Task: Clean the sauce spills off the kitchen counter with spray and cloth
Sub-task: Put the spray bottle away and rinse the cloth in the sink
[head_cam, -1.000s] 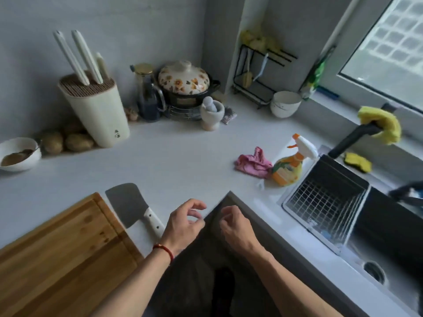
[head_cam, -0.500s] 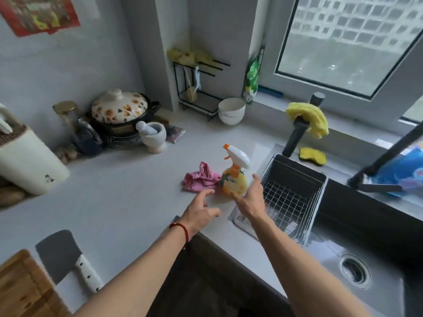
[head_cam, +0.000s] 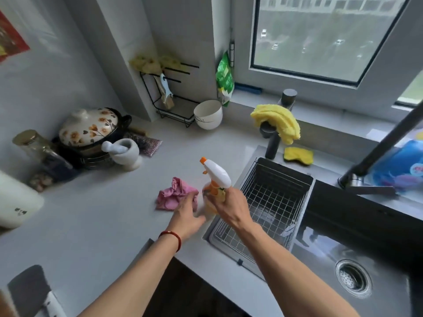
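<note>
An orange spray bottle (head_cam: pixel 215 179) with a white trigger head stands at the counter's edge by the sink. My right hand (head_cam: pixel 231 207) grips it around the neck and body, nozzle pointing left. A crumpled pink cloth (head_cam: pixel 172 195) lies on the white counter (head_cam: pixel 103 213) just left of the bottle. My left hand (head_cam: pixel 188 216) reaches over the cloth's right edge with its fingers extended, touching or nearly touching it. No sauce spill is plainly visible on the counter.
A wire rack (head_cam: pixel 270 202) sits in the dark sink (head_cam: pixel 354 248) right of the bottle. A mortar (head_cam: pixel 126 152), flowered pot (head_cam: pixel 89 129), glass jar (head_cam: pixel 34 145) and white bowl (head_cam: pixel 208 114) line the back. A cleaver (head_cam: pixel 29 291) lies at the lower left.
My right hand has closed around the spray bottle, which it was only reaching before. My left hand moved forward to the pink cloth. The view shifted further right toward the sink.
</note>
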Tool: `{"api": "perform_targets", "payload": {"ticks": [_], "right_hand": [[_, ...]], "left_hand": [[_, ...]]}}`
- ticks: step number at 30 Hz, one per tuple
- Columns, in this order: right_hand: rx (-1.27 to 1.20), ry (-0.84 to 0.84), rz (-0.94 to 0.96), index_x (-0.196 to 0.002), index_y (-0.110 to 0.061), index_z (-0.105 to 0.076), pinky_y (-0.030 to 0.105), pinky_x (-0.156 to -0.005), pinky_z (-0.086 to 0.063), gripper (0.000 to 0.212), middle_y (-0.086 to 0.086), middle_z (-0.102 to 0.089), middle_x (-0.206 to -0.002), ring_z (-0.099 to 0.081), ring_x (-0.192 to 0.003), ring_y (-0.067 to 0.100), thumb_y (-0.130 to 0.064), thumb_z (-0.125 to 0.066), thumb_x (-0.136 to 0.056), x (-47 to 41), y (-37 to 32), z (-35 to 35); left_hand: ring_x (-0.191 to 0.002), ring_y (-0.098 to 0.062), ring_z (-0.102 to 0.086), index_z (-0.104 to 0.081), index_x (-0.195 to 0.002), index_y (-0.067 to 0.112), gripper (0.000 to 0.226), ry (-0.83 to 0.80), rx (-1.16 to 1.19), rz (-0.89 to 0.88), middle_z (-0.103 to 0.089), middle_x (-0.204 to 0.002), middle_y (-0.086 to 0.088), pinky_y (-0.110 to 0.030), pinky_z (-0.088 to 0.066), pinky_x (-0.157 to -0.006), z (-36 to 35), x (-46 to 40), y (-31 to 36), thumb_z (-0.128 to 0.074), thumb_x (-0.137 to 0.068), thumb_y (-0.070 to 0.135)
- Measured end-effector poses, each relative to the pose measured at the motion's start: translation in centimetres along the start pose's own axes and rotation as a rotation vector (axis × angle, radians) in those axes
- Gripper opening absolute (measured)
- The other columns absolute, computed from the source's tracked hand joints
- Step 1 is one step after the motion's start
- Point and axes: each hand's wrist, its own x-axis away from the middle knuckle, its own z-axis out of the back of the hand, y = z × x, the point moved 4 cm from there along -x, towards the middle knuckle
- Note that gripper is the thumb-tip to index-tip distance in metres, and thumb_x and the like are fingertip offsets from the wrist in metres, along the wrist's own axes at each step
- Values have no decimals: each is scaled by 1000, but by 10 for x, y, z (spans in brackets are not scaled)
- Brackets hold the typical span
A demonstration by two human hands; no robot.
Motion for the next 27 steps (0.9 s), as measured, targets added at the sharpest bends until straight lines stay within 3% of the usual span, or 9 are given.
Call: {"api": "perform_targets", "payload": {"ticks": [3,7,11,15,19,22,27], "right_hand": [[-103,36,-83,-114,-26,-68,44,-74,-63,60,2,-78,-95,-74,-82,23,-74,-63,-78,16,11,24],[-215,119,-228,-107,-27,-73,36,-74,-65,57,-1,-79,-91,-76,-80,12,-71,-75,-71,51,28,64],[-335,266,-359,-116,-27,-75,27,-81,-63,58,-5,-79,-101,-75,-90,4,-64,-84,-72,113,47,105],[-344,460,-547,-116,-31,-71,37,-82,-66,58,-10,-77,-106,-75,-93,8,-65,-85,-71,192,75,156],[-327,751,-631,-105,-28,-71,46,-75,-66,37,-1,-76,-93,-77,-87,19,-50,-85,-80,263,90,219],[-319,859,-667,-104,-25,-71,44,-73,-67,34,1,-75,-93,-78,-85,18,-48,-84,-83,307,101,259],[-294,1005,-753,-95,-25,-72,52,-71,-65,41,5,-76,-88,-77,-83,28,-56,-85,-71,360,150,322]], "left_hand": [[-138,-21,-42,-25,-151,35,92,-49,6,-155,-40,-152,3,-43,-43,-111,-21,3,21,-81,-77,39],[-146,-19,-30,-12,-155,34,119,-44,-31,-320,-29,-158,2,-49,-37,-117,-59,12,49,-83,-63,60],[-135,-23,-43,-27,-152,29,113,-141,26,-498,-38,-149,-2,-49,-46,-109,-106,24,71,-88,-59,49],[-123,-16,-48,-36,-148,24,108,-313,17,-730,-47,-135,0,-42,-50,-104,-160,56,101,-90,-56,44],[-112,-15,-51,-39,-145,22,106,-455,-41,-895,-49,-125,3,-34,-50,-99,-209,99,140,-83,-53,49],[-112,-16,-49,-40,-146,17,104,-541,-75,-995,-49,-126,0,-26,-44,-98,-243,137,177,-85,-56,44],[-121,-19,-48,-33,-152,17,107,-647,-145,-1069,-47,-136,-2,-27,-44,-102,-305,178,238,-81,-61,47]]}}
